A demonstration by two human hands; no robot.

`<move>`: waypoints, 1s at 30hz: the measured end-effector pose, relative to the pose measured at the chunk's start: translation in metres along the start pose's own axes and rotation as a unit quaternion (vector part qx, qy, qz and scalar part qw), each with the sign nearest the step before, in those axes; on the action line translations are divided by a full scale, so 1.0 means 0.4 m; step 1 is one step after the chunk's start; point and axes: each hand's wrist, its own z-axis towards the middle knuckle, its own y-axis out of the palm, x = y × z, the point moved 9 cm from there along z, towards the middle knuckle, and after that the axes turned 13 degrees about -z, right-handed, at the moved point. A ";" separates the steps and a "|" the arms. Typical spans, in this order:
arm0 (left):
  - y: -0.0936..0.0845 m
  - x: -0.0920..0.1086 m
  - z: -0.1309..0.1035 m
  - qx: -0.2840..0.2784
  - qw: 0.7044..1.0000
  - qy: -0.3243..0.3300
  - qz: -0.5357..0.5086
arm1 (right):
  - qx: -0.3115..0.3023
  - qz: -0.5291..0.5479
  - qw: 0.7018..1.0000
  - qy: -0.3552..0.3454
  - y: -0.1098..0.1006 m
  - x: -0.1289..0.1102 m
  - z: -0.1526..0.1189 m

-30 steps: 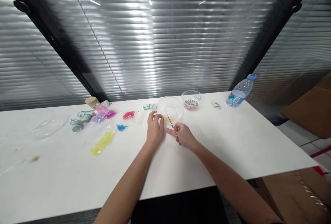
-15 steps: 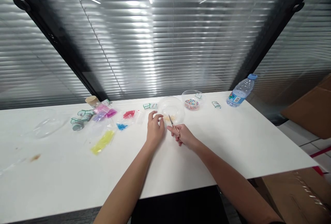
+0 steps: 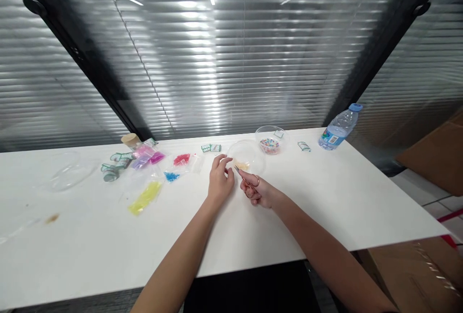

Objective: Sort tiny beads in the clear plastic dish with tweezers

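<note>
My right hand (image 3: 258, 191) is wrapped round a pair of small scissors (image 3: 249, 185) with coppery handles, their tips pointing up and left. Just left of the tips is my left hand (image 3: 220, 178), its fingers curved and its thumb apart from the index finger; no held object shows in it. Right behind both hands stands a clear round bowl (image 3: 263, 158) with small pale yellow beads (image 3: 241, 165) in it. Farther back and to the right, another clear bowl (image 3: 285, 138) contains mixed coloured beads (image 3: 269, 146).
Bags of yellow (image 3: 145, 197), blue (image 3: 171, 176), red (image 3: 181, 159) and purple beads (image 3: 141, 161) lie left on the white table (image 3: 90, 250). Small labelled rolls (image 3: 110, 172) and a clear lid (image 3: 72, 175) are farther left. A water bottle (image 3: 338, 129) stands at the right back.
The scissors have turned, and their tips have swung left and lower. The near bowl has shifted slightly right and nearer to me. Both hands stay close together.
</note>
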 end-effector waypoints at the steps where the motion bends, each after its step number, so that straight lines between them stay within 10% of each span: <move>1: 0.001 0.002 -0.001 0.000 1.000 0.004 0.000 | 0.000 0.001 1.000 0.003 -0.001 0.000 0.000; 30: 0.021 0.021 -0.013 -0.032 0.999 -0.005 0.017 | 0.015 0.034 0.999 0.010 -0.025 0.011 0.015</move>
